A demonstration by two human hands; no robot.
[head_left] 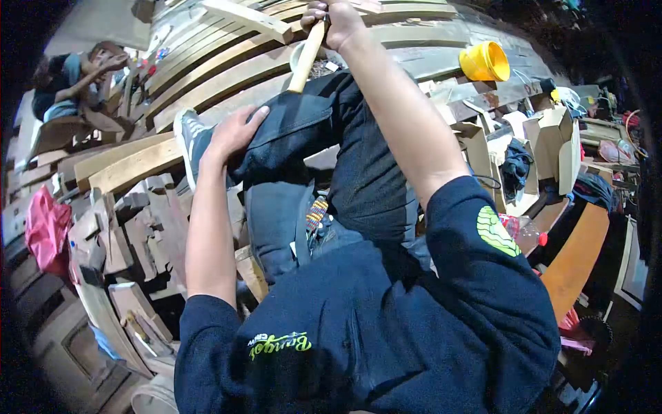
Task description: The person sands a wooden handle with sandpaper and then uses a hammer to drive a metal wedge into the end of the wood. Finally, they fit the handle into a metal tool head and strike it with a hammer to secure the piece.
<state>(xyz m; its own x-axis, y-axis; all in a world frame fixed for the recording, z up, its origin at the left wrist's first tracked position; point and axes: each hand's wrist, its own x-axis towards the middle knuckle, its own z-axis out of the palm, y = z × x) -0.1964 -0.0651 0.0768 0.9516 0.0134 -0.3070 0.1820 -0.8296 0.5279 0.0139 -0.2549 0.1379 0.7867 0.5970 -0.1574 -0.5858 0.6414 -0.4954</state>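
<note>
My right hand (338, 26) is at the top of the view, wrapped round a tool with a pale wooden handle (308, 58). The handle slants down toward my raised knee; whether the tool has a head, and of what kind, I cannot make out. My left hand (236, 131) lies on the dark trouser leg (289, 124) near the knee, its thumb apart from the fingers and nothing held. Long wooden planks (227, 62) lie side by side beyond my legs, and a short squared beam (252, 21) rests across them near my right hand.
A yellow bucket (483, 62) lies tipped at the upper right. Open cardboard boxes (552, 145) and a plastic bottle (527, 233) are at my right. Wood offcuts (141, 234) and a pink bag (48, 231) crowd the left. Another person (76, 83) sits at the upper left.
</note>
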